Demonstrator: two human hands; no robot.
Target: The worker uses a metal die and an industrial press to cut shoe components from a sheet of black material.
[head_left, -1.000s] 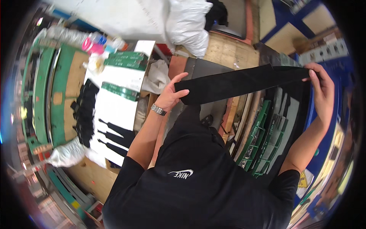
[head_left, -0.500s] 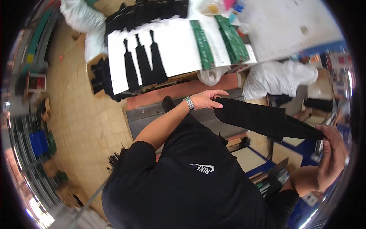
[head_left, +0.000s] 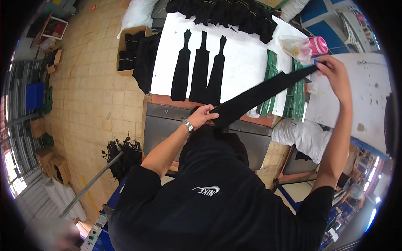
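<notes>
A long, flat black fabric piece (head_left: 259,94) is stretched slantwise between my hands in front of the white table (head_left: 245,48). My left hand (head_left: 204,117) pinches its wide near end between thumb and fingers. Higher up on the right, my right hand (head_left: 335,73) grips the narrow far end, and a small blue spot shows at the fingertips. Three similar black pieces, a left one (head_left: 181,73), a middle one (head_left: 201,69) and a right one (head_left: 216,75), lie side by side on the tabletop, narrow ends pointing away.
Bundled black pieces (head_left: 234,14) line the table's back edge. Green strips (head_left: 270,81) lie at its right, near a clear plastic bag (head_left: 296,47) and a pink container (head_left: 319,45). A cardboard box (head_left: 130,69) of black fabric stands left; a white sack (head_left: 303,136) sits lower right.
My right hand has swung up and forward, raising the narrow end of the fabric piece. My left hand still holds the other end. The view has turned, showing more of the table.
</notes>
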